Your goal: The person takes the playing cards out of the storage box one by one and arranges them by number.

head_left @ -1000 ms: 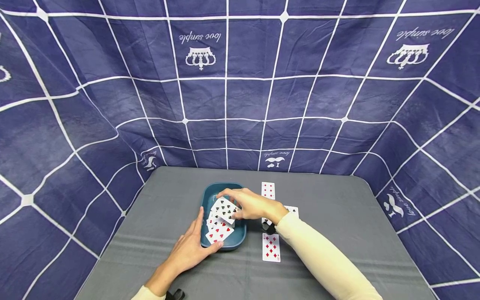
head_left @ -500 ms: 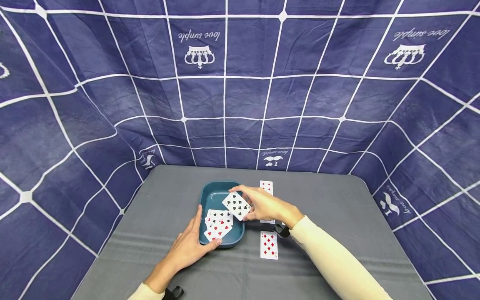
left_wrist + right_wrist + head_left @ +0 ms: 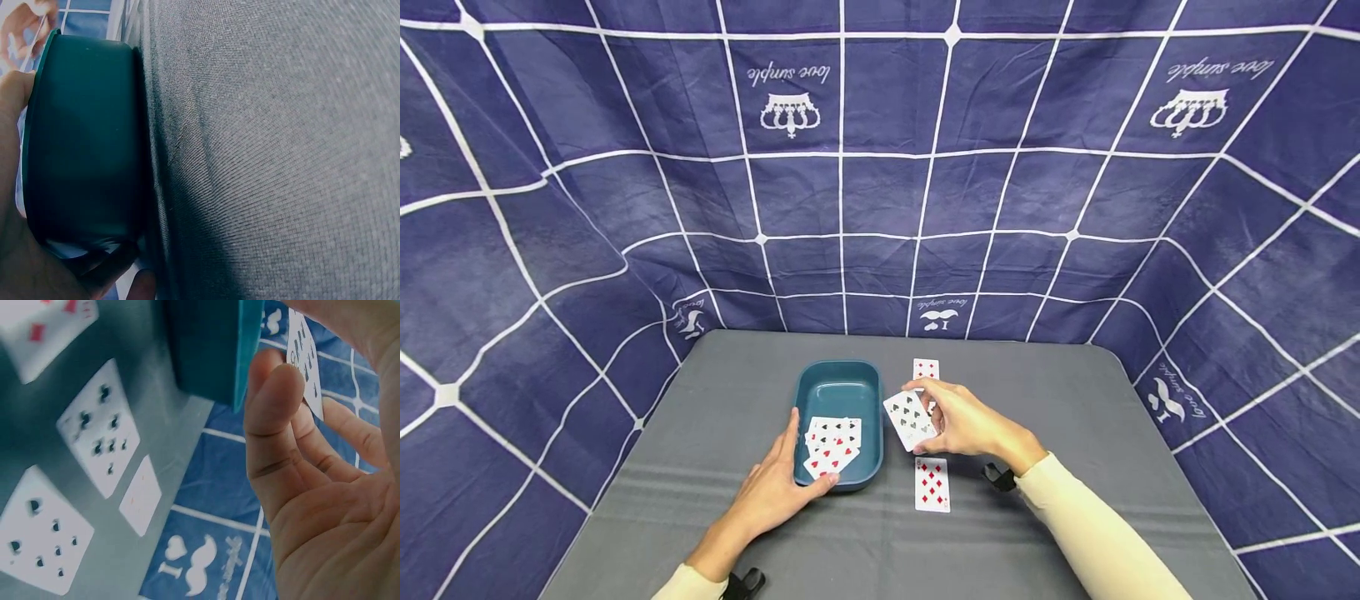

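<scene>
A playing card [image 3: 912, 420] with black spades is pinched between thumb and fingers of my right hand [image 3: 966, 423], just right of the blue-green tray [image 3: 838, 392]. The right wrist view shows this held card [image 3: 304, 359] nearly edge-on. Several overlapping cards [image 3: 832, 446], with red hearts and black spades showing, lie in the near part of the tray. My left hand [image 3: 767, 496] rests at the tray's near left corner, fingers straight along the left side and thumb on the near rim. From the left wrist, the tray's outer wall [image 3: 87, 137] fills the left of the view.
Face up on the grey table [image 3: 1037, 517] lie a diamonds card [image 3: 932, 485] nearer me and another [image 3: 927, 367] farther off. Two black-suit cards, one [image 3: 103, 431] beside the other [image 3: 47, 531], show between them in the right wrist view. A blue gridded cloth [image 3: 880, 200] hangs behind.
My right hand has lifted the spades card out of the tray and carried it right, past the tray's right rim. My left hand has stayed at the tray's corner.
</scene>
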Action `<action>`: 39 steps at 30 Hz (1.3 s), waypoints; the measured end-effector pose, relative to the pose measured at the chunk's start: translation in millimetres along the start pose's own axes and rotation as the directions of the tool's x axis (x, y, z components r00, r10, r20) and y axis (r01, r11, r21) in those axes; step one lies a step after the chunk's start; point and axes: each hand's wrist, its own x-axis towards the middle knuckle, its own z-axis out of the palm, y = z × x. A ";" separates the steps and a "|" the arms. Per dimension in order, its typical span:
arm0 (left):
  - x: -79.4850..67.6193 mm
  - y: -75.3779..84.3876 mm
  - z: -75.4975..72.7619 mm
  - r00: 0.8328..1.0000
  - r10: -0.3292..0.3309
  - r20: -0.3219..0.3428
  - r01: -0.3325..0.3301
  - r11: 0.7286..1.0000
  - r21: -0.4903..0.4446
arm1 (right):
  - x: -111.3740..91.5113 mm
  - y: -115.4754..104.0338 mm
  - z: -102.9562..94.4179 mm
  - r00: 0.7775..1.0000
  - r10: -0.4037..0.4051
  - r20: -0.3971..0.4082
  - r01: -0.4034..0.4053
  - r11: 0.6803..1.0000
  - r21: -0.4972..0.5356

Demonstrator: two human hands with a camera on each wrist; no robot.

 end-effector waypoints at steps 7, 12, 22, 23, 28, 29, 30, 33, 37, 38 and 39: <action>-0.4 0.4 -0.4 1.000 -0.007 0.000 0.007 1.000 0.002 | -40.7 15.6 2.4 0.993 0.030 -0.117 -0.039 0.997 -0.072; 0.0 1.0 0.1 1.000 -0.006 0.001 0.006 1.000 0.006 | -69.5 23.7 7.6 0.983 0.074 -0.165 -0.097 0.986 -0.138; 1.9 -2.0 2.8 1.000 -0.009 0.008 0.009 1.000 0.006 | -110.8 28.6 20.4 0.964 0.147 -0.223 -0.197 0.954 -0.224; 1.9 -1.9 2.4 1.000 -0.011 0.009 0.011 1.000 0.003 | -113.3 28.6 21.6 0.962 0.151 -0.228 -0.204 0.950 -0.234; 0.0 -0.2 0.0 1.000 -0.012 0.016 0.012 1.000 -0.001 | -123.5 28.6 27.6 0.958 0.186 -0.219 -0.242 0.934 -0.264; -0.6 -0.3 -0.2 1.000 -0.013 0.019 0.013 1.000 0.000 | -124.9 28.6 28.5 0.958 0.195 -0.212 -0.249 0.930 -0.270; -1.1 -0.4 -0.4 1.000 -0.014 0.021 0.014 1.000 0.001 | -126.3 28.8 29.4 0.957 0.204 -0.205 -0.256 0.927 -0.273; -1.2 -0.2 -1.0 1.000 -0.014 0.018 0.014 1.000 0.001 | -129.5 29.0 31.0 0.954 0.233 -0.190 -0.281 0.917 -0.283; 0.4 0.6 -1.2 1.000 -0.006 0.012 0.006 1.000 -0.001 | -132.5 28.8 31.2 0.940 0.289 -0.180 -0.332 0.896 -0.294; 0.7 0.7 -1.0 1.000 -0.007 0.014 0.007 1.000 0.000 | -133.4 28.5 31.3 0.937 0.302 -0.176 -0.343 0.892 -0.295; 0.8 0.9 -0.8 1.000 -0.007 0.016 0.007 1.000 0.001 | -134.1 28.3 31.6 0.934 0.315 -0.170 -0.353 0.888 -0.296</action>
